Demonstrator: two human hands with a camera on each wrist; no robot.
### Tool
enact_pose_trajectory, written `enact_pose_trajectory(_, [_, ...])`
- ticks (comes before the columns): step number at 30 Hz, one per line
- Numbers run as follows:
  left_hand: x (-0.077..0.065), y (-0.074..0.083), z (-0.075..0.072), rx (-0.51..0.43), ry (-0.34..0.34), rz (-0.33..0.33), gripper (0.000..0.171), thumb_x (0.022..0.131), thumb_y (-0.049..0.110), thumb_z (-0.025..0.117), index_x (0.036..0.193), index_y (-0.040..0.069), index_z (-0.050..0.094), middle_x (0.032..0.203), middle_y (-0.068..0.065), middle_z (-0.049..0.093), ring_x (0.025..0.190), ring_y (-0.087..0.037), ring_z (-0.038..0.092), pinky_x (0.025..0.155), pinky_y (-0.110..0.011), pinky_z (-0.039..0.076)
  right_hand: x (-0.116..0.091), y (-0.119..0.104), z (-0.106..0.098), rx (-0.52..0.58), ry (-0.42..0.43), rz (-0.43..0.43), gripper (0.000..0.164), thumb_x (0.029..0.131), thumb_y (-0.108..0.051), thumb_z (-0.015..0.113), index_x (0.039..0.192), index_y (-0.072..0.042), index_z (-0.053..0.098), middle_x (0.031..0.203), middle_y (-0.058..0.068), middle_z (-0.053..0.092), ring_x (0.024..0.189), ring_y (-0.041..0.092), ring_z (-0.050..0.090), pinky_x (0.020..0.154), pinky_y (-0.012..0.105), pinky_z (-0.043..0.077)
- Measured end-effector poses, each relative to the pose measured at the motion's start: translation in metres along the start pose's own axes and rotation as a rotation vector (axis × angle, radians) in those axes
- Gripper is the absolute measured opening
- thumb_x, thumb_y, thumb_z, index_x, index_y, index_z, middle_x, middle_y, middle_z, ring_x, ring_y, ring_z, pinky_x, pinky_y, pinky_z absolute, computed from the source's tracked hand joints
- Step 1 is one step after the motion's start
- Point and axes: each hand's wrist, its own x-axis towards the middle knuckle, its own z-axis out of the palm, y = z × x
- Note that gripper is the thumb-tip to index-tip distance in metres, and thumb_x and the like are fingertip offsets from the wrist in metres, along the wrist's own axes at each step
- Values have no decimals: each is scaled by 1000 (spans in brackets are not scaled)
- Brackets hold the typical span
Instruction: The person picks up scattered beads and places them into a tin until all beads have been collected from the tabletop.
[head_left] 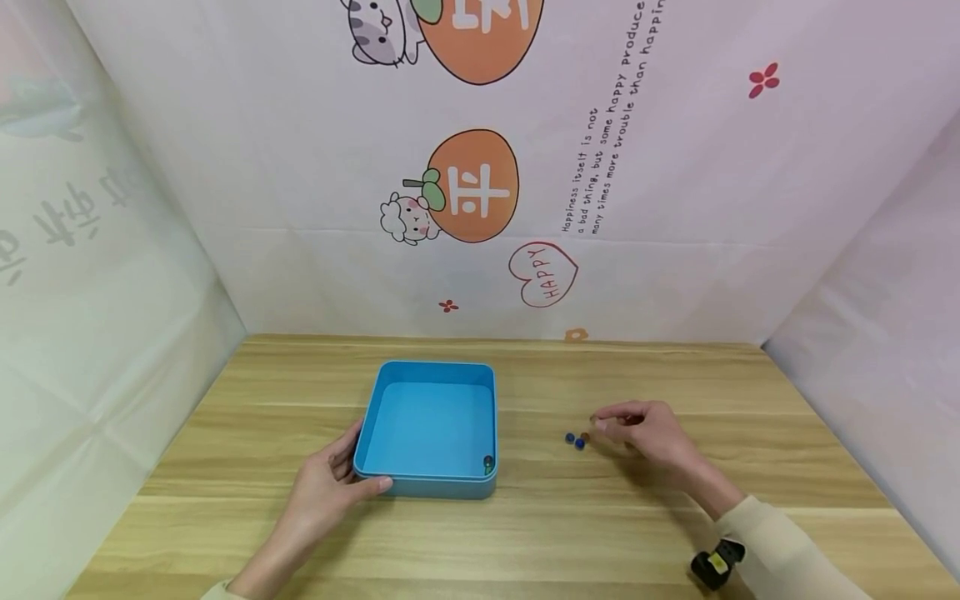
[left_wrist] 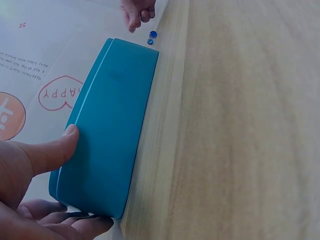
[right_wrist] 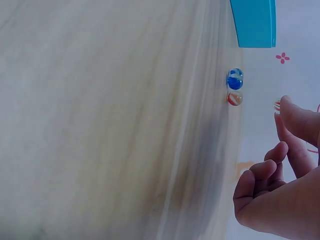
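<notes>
My right hand (head_left: 660, 437) pinches a marble (right_wrist: 277, 105) | three loose marbles (head_left: 579, 444) lie on the tabletop (head_left: 540, 533) just left of that hand, well apart from my left hand (head_left: 321, 492) | box (head_left: 427, 425) sits farther left, open side up | left hand clamps its near-left corner

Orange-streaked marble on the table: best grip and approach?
Likely a thumb-and-index pinch across its middle, right hand coming from the right and above: the orange-streaked marble is a small sphere, with two blue marbles close on its left and near side. That hand pinches a striped marble; release it first.
</notes>
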Motion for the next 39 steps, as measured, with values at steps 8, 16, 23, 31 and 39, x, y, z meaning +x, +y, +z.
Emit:
enact_pose_trajectory(8, [1,-1,0,0,-4,6,103,83,12,93,163,-4,31,164,-28,32,146,-42,40,109,-48,48,1,-4,1,-10,-1,-19,32,100,-24,78,123,-2,77,114,9,74,95,22,58,70,33,52])
enact_pose_trajectory(16, [0,0,0,-6,2,-9,104,83,16,94,164,-2,31,165,-27,32,147,-40,39,110,-46,47,3,-8,3,-5,12,-14,32,99,-25,79,122,-3,78,112,9,71,95,23,56,72,32,51])
enact_pose_trajectory(23, [-1,0,0,-7,4,-16,104,83,17,94,164,-2,31,165,-27,32,147,-40,39,109,-47,48,5,-14,3,-7,15,-18,30,98,-26,80,119,-5,80,106,9,69,92,23,55,71,31,50])
enact_pose_trajectory(31, [-1,1,-1,-1,3,-25,103,84,15,92,164,-1,29,166,-26,30,148,-39,37,111,-47,46,8,-21,4,-25,24,-14,30,97,-28,80,118,-7,80,107,9,71,93,23,55,71,29,49])
enact_pose_trajectory(39, [-1,1,0,5,3,-28,103,85,15,92,165,-1,29,167,-25,29,148,-39,37,111,-46,46,8,-23,4,-17,25,-18,28,98,-27,79,117,-6,80,106,9,71,92,23,54,69,29,49])
